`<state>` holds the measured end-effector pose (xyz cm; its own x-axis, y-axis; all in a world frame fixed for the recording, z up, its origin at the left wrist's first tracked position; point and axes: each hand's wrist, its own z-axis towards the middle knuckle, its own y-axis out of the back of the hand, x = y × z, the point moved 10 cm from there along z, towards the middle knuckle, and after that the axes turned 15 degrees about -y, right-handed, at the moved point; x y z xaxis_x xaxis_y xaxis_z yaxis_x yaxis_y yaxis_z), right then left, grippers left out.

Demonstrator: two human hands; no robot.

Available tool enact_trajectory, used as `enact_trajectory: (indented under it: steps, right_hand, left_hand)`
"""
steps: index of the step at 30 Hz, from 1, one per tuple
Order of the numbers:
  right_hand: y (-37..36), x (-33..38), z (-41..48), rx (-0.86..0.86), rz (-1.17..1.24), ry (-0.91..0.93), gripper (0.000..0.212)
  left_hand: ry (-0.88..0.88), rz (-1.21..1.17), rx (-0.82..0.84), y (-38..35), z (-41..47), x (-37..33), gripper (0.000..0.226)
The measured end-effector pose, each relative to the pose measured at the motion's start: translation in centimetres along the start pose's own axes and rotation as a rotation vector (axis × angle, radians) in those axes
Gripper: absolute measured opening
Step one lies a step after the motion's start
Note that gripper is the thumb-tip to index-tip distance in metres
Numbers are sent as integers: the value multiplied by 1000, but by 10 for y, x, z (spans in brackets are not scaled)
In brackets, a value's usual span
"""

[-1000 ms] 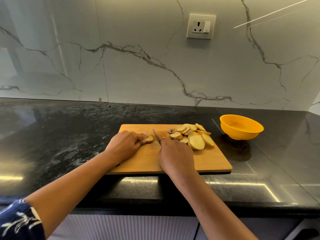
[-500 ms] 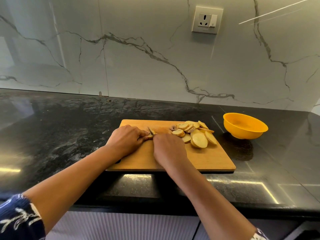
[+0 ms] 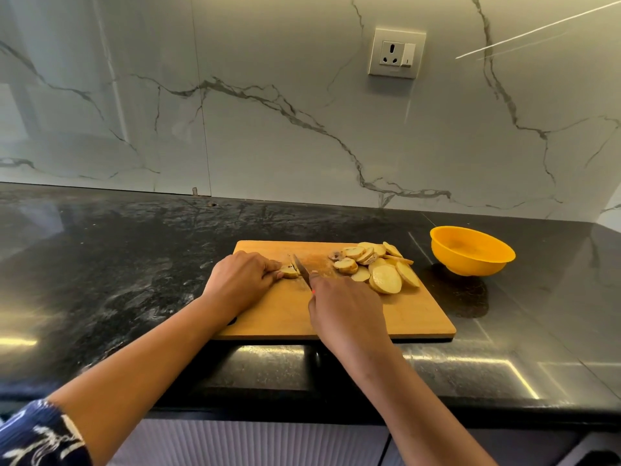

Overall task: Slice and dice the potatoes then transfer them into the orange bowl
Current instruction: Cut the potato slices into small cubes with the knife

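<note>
— What lies around the cutting?

— A heap of potato slices on the far right part of the wooden cutting board, some overlapping, the biggest rounds nearest the person. The orange bowl stands upright on the counter just beyond the board's right edge, apart from it. The heap lies between the knife and the bowl.

— And the hands?

— The left hand is knuckles up, fingers curled down onto a small potato end near the middle of the board, pinning it. The fingers hide most of that piece. The right hand is clenched round the knife. It covers the handle except for a speck of red. The blade points away from the person, just right of the potato end. I cannot tell whether steel touches potato.

— What is the surface like?

— The countertop is black polished stone with grey flecks, and streaks of light reflect along its near edge. The board's near edge lies close to that edge.

— And the room?

— The backsplash is white marble-look panelling with grey veins. A wall socket with a switch sits high above the board. Pale ribbed cabinet fronts show below the counter. A dark blue patterned sleeve shows on the left arm, at the bottom left corner.
</note>
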<state>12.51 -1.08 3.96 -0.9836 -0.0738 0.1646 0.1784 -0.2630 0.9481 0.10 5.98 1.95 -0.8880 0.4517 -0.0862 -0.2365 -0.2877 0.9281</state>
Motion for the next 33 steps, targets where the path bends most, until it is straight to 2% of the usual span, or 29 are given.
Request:
enact_trajectory:
  steps: [16, 21, 25, 33]
  right_hand:
    - [-22, 18, 7, 101, -57, 25, 22]
    - [-10, 2, -12, 88, -75, 38, 32]
    - [0, -1, -4, 43, 24, -14, 35]
    - [-8, 9, 16, 40, 49, -30, 35]
  left_hand:
    - [38, 20, -13, 2, 1, 3, 36]
    - [53, -14, -30, 3, -1, 6, 35]
    - [104, -59, -45, 2, -5, 15, 33]
    - [82, -78, -4, -1, -10, 13, 29]
